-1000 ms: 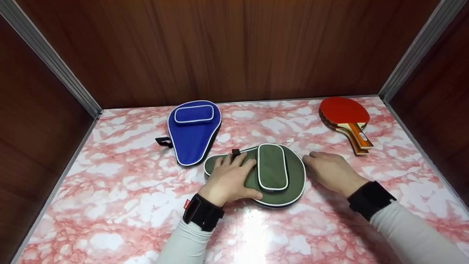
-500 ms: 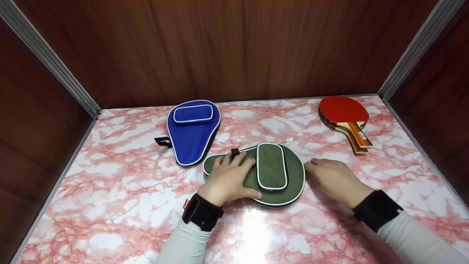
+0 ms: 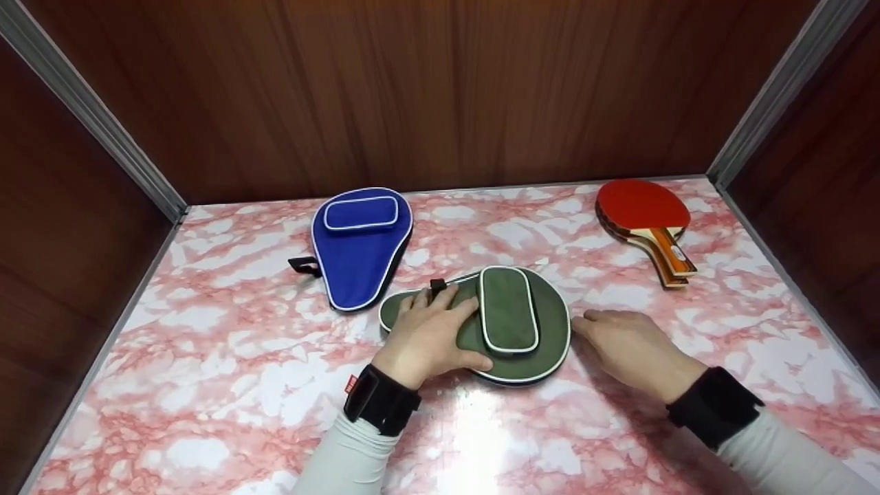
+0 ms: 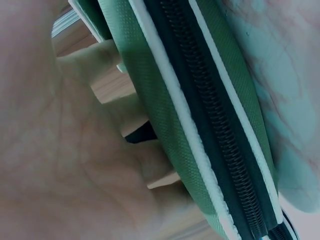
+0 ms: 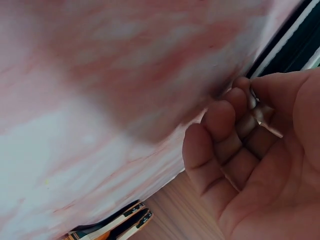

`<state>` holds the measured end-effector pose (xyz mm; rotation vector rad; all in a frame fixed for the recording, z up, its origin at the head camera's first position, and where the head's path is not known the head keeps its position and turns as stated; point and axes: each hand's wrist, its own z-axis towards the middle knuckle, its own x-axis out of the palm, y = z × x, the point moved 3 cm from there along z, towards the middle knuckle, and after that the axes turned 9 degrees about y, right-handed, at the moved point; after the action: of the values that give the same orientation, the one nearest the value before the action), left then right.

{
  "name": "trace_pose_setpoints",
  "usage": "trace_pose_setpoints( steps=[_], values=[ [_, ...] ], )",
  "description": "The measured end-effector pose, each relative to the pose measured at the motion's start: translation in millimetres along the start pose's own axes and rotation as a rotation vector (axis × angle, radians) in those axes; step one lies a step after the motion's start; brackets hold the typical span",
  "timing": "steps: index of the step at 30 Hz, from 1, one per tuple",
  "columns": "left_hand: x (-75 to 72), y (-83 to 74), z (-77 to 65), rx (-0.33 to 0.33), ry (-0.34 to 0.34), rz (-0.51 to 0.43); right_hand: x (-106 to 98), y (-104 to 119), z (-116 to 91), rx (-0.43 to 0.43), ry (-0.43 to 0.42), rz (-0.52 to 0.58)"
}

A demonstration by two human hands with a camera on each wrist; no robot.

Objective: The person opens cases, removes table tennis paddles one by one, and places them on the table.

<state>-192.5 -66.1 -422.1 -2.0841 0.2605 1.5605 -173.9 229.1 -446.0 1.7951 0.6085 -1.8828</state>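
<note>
I see the blue case (image 3: 361, 258) leftmost, then the left hand (image 3: 426, 340) spread on the green case (image 3: 550, 316) at mid-table, the right hand (image 3: 636, 347) pinching a zip pull (image 5: 262, 111) (mostly hidden from me) at its edge, then two stacked paddles (image 3: 639, 206).

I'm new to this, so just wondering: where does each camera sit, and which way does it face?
Head: worn on the head, facing forward and down at the table, green case, blue case and paddles; left hand, right hand and sleeves show.
Left wrist: worn there, looking closely at the green case's zipper; the left palm and fingers show.
Right wrist: worn there, looking past the right hand's curled fingers at the table, paddle handles at the bottom.
Shared: head and right wrist views both show table, paddles and right hand.
</note>
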Motion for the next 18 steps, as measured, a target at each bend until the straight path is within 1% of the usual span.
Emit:
trace_pose_setpoints(
  steps=[3, 6, 10, 13, 15, 18],
  values=[
    [-0.9, 1.7, -0.8, 0.002, 0.007, 0.014, -0.7, -2.2, 6.2, 0.025, -0.013, -0.002],
    [-2.4, 8.3, -1.4, 0.005, 0.028, 0.015, -1.5, -6.5, 14.1, 0.049, -0.009, 0.004],
    [-3.6, 18.2, -1.3, 0.019, 0.027, -0.040, -4.4, -14.0, 30.4, 0.078, 0.032, 0.025],
    [-1.6, 20.7, 1.7, 0.031, 0.015, -0.087, -6.4, -21.5, 46.3, 0.114, 0.068, 0.041],
    [1.0, 21.0, 4.2, 0.027, 0.008, -0.111, -6.4, -26.1, 56.1, 0.131, 0.066, 0.038],
    [4.1, 19.4, 7.0, 0.007, -0.015, -0.114, -4.6, -32.3, 66.6, 0.143, 0.039, 0.039]
  ],
)
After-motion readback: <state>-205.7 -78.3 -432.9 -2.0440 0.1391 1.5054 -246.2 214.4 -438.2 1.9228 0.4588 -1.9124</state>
